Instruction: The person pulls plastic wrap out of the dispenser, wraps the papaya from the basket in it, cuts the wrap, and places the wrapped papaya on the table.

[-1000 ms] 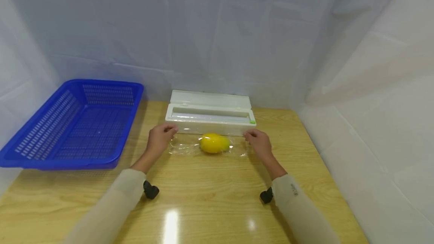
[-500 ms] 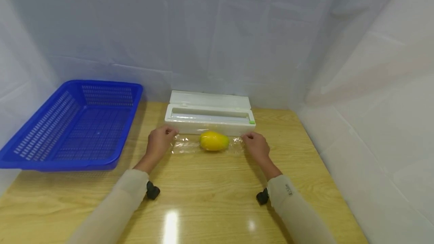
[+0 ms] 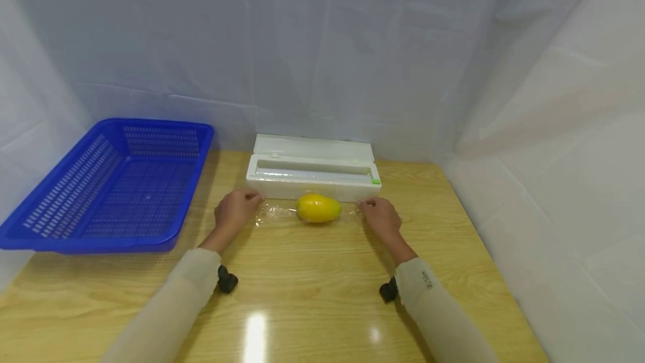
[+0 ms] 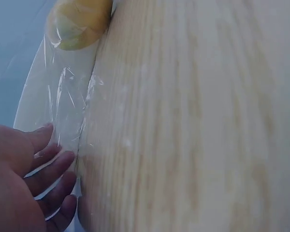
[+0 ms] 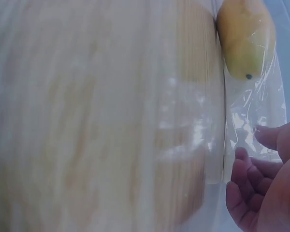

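Bright, even, diffuse light, soft shadows only. Two glare spots on the glossy table [image 3: 312, 301] near the bottom of the head view. Wide-angle bending at the edges there. Right wrist view heavily motion-blurred on the wood; left wrist view soft, grain smeared.

On the table [image 3: 312, 273]: fruit [image 3: 318, 208] at centre, lying on a sheet of plastic wrap [image 3: 276, 214], directly in front of the wrap dispenser [image 3: 313, 175]. Left hand [image 3: 233, 212] at the sheet's left end, right hand [image 3: 380, 216] at its right. Basket [image 3: 108, 186] far left, well apart.
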